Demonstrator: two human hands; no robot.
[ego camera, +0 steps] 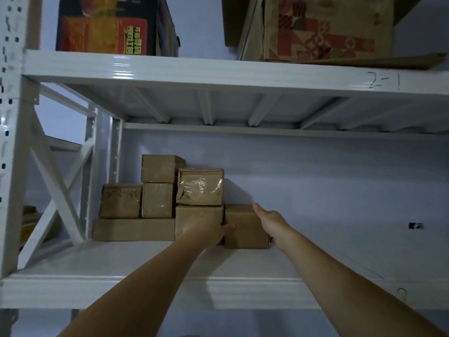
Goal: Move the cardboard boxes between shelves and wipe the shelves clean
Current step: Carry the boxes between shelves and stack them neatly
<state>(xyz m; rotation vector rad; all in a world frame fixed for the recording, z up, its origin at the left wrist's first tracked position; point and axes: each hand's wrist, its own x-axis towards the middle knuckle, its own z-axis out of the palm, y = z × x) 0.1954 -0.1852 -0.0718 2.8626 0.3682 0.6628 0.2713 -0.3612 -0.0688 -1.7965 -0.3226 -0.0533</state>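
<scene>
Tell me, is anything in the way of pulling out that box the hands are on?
Nothing visible: the rightmost box has bare shelf in front and nothing on top. The left hand and right hand flank it.
</scene>
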